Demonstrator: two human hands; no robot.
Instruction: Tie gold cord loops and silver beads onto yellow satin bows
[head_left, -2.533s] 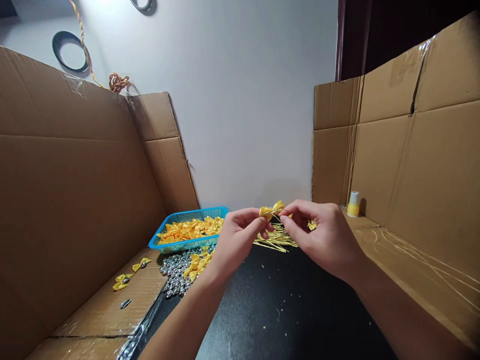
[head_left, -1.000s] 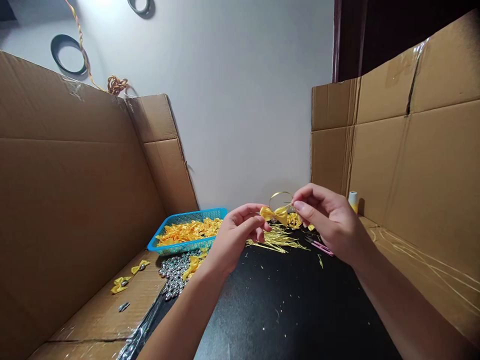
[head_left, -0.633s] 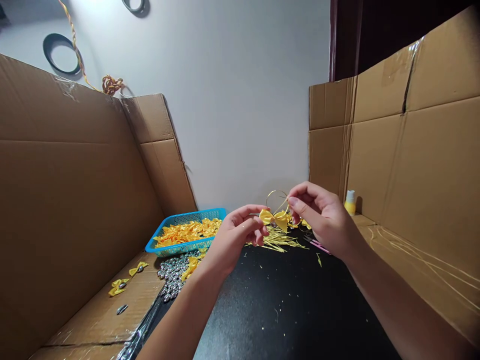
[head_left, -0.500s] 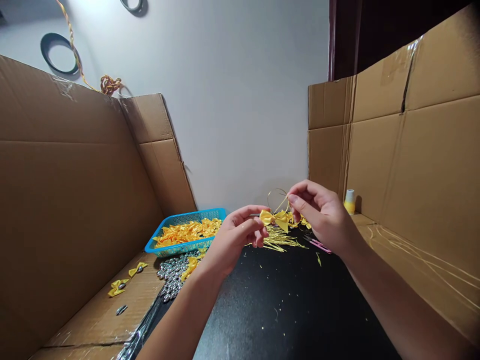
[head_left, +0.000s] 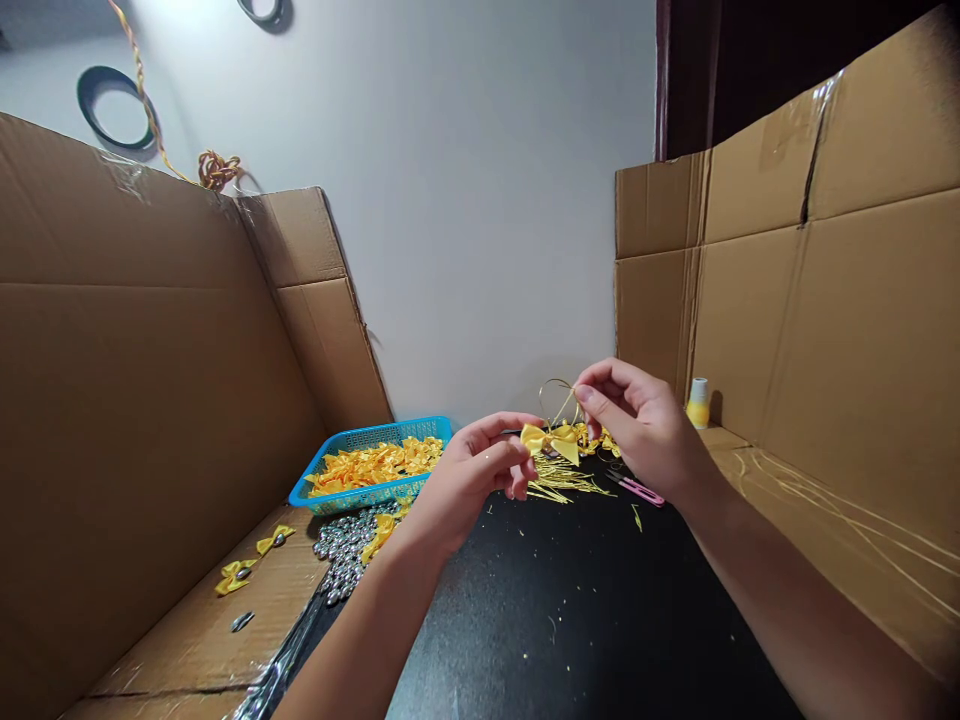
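Note:
Between thumb and fingers, my left hand [head_left: 484, 465] pinches a yellow ribbon bow [head_left: 551, 442] by its left loop, above the dark tabletop. My right hand [head_left: 634, 420] is closed, its thumb and forefinger pinching the end of a thin gold cord [head_left: 566, 402]. The cord rises in a loop from the bow's middle to these fingertips. Below and behind the bow lies a bundle of short yellow cords [head_left: 562, 482]. Finished-looking bows [head_left: 600, 440] are heaped behind my right hand, partly hidden by it.
A blue basket [head_left: 375, 497] of yellow bows stands at left. Silver beads [head_left: 349, 550] are piled before it. Pink-handled snips [head_left: 641, 489] lie right of the cords. A yellow thread spool [head_left: 698, 404] stands beside the right cardboard wall [head_left: 832, 330]; another cardboard wall [head_left: 127, 400] is at left.
Both hands keep their pinch on the bow and cord. The bow has shifted very slightly right and down; otherwise hardly anything differs.

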